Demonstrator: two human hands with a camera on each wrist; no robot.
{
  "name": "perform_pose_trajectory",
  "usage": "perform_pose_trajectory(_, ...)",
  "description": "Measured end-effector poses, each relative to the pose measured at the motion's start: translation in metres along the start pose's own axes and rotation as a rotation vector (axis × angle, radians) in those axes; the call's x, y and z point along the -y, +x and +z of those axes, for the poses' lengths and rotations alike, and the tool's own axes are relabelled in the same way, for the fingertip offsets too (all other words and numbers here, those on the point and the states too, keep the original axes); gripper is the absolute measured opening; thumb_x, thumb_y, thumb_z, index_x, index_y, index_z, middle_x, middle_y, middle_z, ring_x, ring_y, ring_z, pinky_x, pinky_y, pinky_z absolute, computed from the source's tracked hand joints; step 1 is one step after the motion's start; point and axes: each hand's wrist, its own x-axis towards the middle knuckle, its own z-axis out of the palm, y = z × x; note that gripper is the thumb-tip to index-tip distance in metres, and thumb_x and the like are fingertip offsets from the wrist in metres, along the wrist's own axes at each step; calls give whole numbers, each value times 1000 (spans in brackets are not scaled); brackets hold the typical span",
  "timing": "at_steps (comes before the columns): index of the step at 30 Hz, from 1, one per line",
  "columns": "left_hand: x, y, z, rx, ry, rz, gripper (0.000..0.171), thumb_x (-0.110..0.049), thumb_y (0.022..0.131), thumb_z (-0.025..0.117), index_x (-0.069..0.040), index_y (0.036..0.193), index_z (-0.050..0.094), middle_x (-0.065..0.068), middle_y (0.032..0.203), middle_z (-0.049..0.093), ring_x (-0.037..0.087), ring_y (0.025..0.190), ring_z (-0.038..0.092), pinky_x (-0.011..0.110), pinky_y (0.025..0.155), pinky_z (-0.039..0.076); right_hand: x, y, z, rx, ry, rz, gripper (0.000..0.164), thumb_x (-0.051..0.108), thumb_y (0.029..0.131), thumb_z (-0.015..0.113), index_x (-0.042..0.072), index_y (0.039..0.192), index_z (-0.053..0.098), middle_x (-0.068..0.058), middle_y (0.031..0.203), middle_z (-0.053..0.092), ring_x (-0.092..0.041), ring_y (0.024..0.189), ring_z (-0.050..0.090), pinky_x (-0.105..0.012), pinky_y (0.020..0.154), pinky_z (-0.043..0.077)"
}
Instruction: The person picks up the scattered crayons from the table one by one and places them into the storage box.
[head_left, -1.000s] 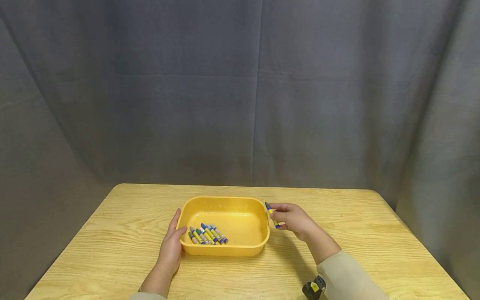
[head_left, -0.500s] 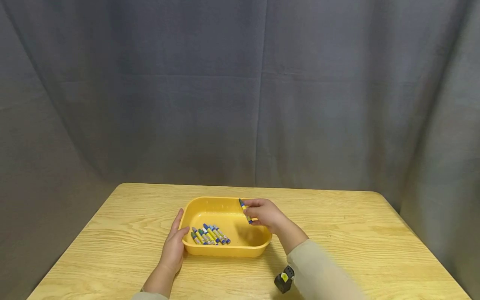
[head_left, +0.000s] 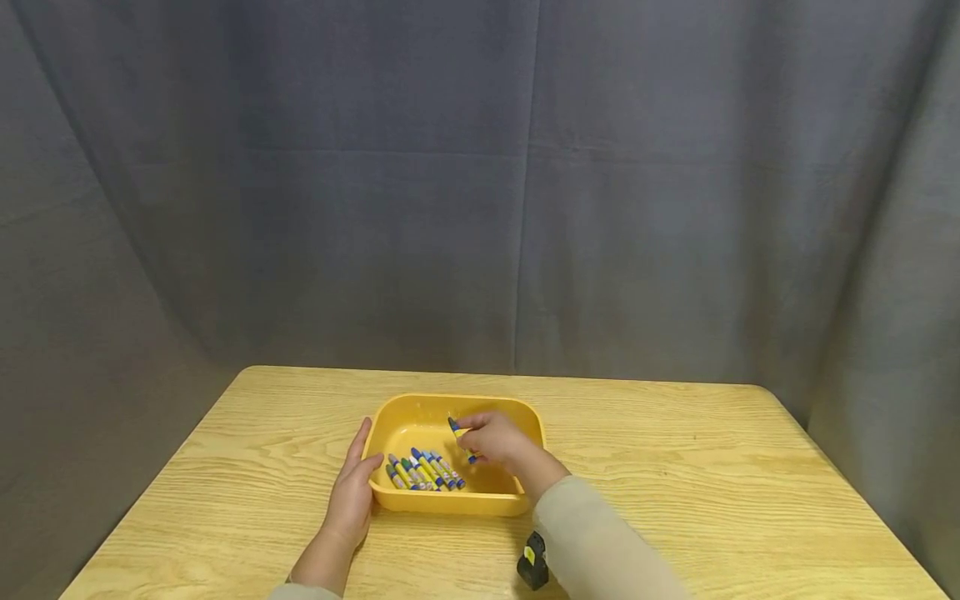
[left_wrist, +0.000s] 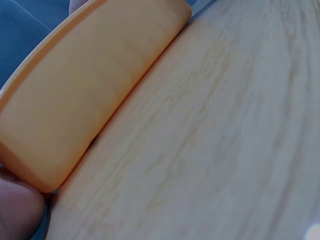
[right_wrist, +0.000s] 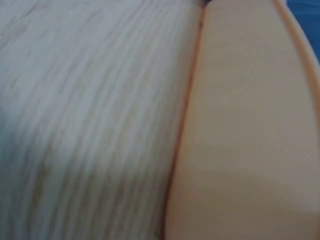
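Observation:
A yellow plastic tray [head_left: 450,503] stands on the table, and my left hand [head_left: 351,497] grips its left side, thumb over the rim and fingers along the outer wall. In the left wrist view, the tray's outer wall [left_wrist: 90,90] has a bit of the hand at its lower corner. Between thumb and fingers my right hand [head_left: 497,442] pinches a dark-green-tipped crayon [head_left: 454,427], held tilted over the middle of the tray. Several crayons [head_left: 425,472] with yellow wrappers and blue bands lie side by side at the tray's front left. The right wrist view shows only tray wall [right_wrist: 245,120] and table.
The light wood table [head_left: 697,483] extends on both sides of the tray. A grey curtain [head_left: 375,208] hangs behind its far edge. Beneath the right sleeve [head_left: 592,533] sits a small black device [head_left: 532,562] at the wrist.
My right hand has carried the crayon leftward, from outside the tray's right rim to over its middle. My left hand keeps its grip on the tray.

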Motion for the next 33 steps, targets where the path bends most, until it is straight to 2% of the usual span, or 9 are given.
perform_pose_trajectory(2, -1, 0, 1, 2, -7, -1, 65, -10, 102, 28, -21, 159, -1, 10, 166, -8, 38, 152, 5, 50, 122, 19, -2, 2, 4, 5, -17, -3, 38, 0, 88, 61, -5, 126, 62, 1, 75, 52, -8, 61, 44, -18, 53, 46)
perform_pose_trajectory(8, -1, 0, 2, 3, -12, -7, 64, -11, 102, 26, -23, 159, -1, 12, 166, -8, 40, 151, 13, 51, 120, 25, -6, 6, 12, -6, -101, -8, 36, 0, 85, 65, -4, 121, 66, -12, 97, 66, -10, 64, 49, -19, 55, 48)
perform_pose_trajectory(11, -2, 0, 1, 5, -13, -8, 65, -10, 102, 26, -24, 159, -1, 12, 166, -8, 41, 150, 13, 51, 120, 25, -7, 6, 16, 2, -175, -17, 34, 1, 86, 67, -3, 119, 67, -16, 107, 67, -11, 68, 51, -19, 58, 47)
perform_pose_trajectory(15, -2, 0, 1, 7, -14, -3, 65, -11, 102, 27, -24, 159, -1, 11, 166, -8, 41, 151, 11, 51, 120, 24, -6, 5, 20, 8, -269, -27, 31, 2, 87, 68, -3, 118, 68, -18, 114, 68, -13, 78, 58, -23, 65, 52)
perform_pose_trajectory(24, -1, 0, -1, 21, -1, 5, 65, -12, 102, 26, -24, 159, -2, 12, 166, -9, 42, 151, 12, 51, 119, 25, -5, 4, 26, 13, -349, -45, 27, 3, 88, 68, -4, 114, 70, -18, 117, 69, -29, 102, 67, -35, 83, 59)
perform_pose_trajectory(33, 2, 0, -1, 11, -17, -6, 65, -11, 101, 28, -21, 159, 0, 11, 166, -7, 40, 152, 9, 51, 120, 23, -5, 1, 27, 10, -334, -31, 27, 3, 88, 67, -6, 113, 69, -18, 111, 71, -23, 90, 68, -32, 77, 59)
